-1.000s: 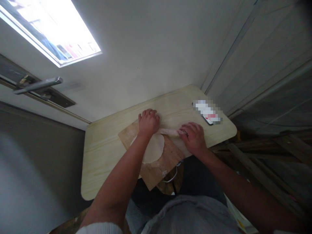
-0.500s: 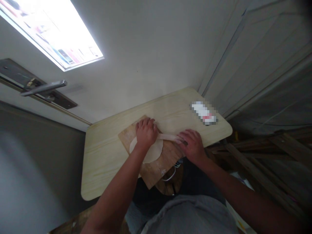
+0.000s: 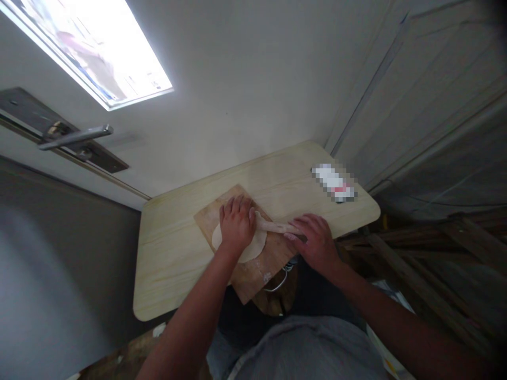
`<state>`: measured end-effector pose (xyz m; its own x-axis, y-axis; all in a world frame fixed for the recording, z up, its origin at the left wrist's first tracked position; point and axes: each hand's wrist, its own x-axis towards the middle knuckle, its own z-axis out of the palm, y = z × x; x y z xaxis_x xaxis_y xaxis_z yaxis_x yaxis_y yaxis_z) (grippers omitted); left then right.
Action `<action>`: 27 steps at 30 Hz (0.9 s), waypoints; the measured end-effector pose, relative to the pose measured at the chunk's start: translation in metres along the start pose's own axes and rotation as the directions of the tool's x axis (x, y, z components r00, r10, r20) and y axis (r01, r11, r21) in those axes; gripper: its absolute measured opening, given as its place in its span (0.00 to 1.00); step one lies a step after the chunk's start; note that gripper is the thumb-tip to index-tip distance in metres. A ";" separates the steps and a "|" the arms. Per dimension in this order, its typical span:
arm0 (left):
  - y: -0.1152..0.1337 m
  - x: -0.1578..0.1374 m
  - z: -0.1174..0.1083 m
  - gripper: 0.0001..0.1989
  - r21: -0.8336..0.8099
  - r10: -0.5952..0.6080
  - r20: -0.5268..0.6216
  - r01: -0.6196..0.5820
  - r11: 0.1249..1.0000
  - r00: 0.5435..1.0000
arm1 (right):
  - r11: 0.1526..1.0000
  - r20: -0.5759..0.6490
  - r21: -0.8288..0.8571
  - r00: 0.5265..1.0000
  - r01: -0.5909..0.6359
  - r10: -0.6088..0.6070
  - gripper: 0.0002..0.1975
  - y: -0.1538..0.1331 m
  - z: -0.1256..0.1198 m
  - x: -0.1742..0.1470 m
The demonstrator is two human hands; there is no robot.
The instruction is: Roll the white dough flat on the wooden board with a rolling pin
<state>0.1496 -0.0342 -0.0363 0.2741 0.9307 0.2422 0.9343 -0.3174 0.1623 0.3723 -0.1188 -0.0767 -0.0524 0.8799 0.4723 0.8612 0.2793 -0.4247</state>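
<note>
A flat, round sheet of dough (image 3: 252, 250) lies on a brown wooden board (image 3: 247, 282), partly hidden by my left hand and forearm. Across its far edge runs a pale rolling pin (image 3: 273, 226), dusted with flour. My left hand (image 3: 238, 221) is closed over the pin's left part, fingers curled down in front of it and the thumb beside it. At the other end, my right hand (image 3: 312, 235) wraps round the pin, beyond the board's right edge.
The board rests on a light wood-patterned table (image 3: 170, 253) and juts over its near edge. A blurred-out flat object (image 3: 335, 182) lies at the table's right end. Behind stands a white door with a metal handle (image 3: 77, 138); wooden beams (image 3: 420, 264) are on the right.
The rolling pin has shifted slightly, its right end now tilted a little nearer to me. My left hand has moved slightly toward me on it. Both hands keep their hold.
</note>
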 end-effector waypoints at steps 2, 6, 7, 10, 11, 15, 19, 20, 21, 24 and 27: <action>0.001 0.009 0.002 0.21 0.008 -0.004 0.008 0.004 1.000 1.000 | 1.000 0.002 -0.018 1.000 -0.010 0.010 0.17 0.004 0.002 0.004; 0.002 0.027 0.005 0.21 0.015 -0.009 0.022 0.009 1.000 1.000 | 0.999 0.009 -0.033 1.000 -0.010 0.010 0.18 0.010 0.004 0.013; 0.002 0.031 0.006 0.21 0.011 -0.006 0.023 0.006 1.000 1.000 | 0.999 0.015 -0.034 1.000 -0.010 0.011 0.18 0.012 0.005 0.015; 0.001 0.042 0.010 0.20 -0.007 0.006 0.014 -0.006 1.000 1.000 | 0.999 0.036 -0.039 0.999 -0.025 0.026 0.18 0.018 0.007 0.021; 0.001 0.045 0.011 0.20 -0.013 0.007 0.010 -0.007 1.000 1.000 | 0.999 0.041 -0.039 0.999 -0.033 0.034 0.17 0.019 0.008 0.023; 0.000 0.058 0.013 0.20 -0.019 0.007 0.029 -0.007 1.000 1.000 | 0.998 0.055 -0.024 0.997 -0.054 0.056 0.16 0.025 0.011 0.032; -0.001 0.067 0.014 0.20 -0.009 0.014 0.048 -0.013 1.000 0.999 | 0.998 0.053 -0.013 0.997 -0.058 0.058 0.15 0.028 0.013 0.038; -0.001 0.067 0.014 0.20 -0.005 0.015 0.047 -0.015 1.000 0.999 | 0.998 0.053 -0.011 0.997 -0.057 0.057 0.15 0.028 0.013 0.038; -0.001 0.068 0.014 0.20 -0.002 0.016 0.043 -0.016 1.000 0.999 | 0.998 0.053 -0.008 0.997 -0.055 0.056 0.15 0.028 0.013 0.039; -0.001 0.065 0.015 0.20 0.004 0.019 0.032 -0.019 1.000 0.999 | 0.999 0.058 0.004 0.997 -0.049 0.049 0.15 0.025 0.012 0.038; -0.001 0.060 0.013 0.20 0.005 0.023 0.015 -0.024 1.000 1.000 | 0.999 0.049 0.003 0.998 -0.045 0.045 0.15 0.020 0.011 0.035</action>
<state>0.1682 0.0243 -0.0347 0.2993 0.9256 0.2318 0.9288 -0.3382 0.1514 0.3826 -0.0785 -0.0771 -0.0384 0.9092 0.4146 0.8609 0.2407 -0.4482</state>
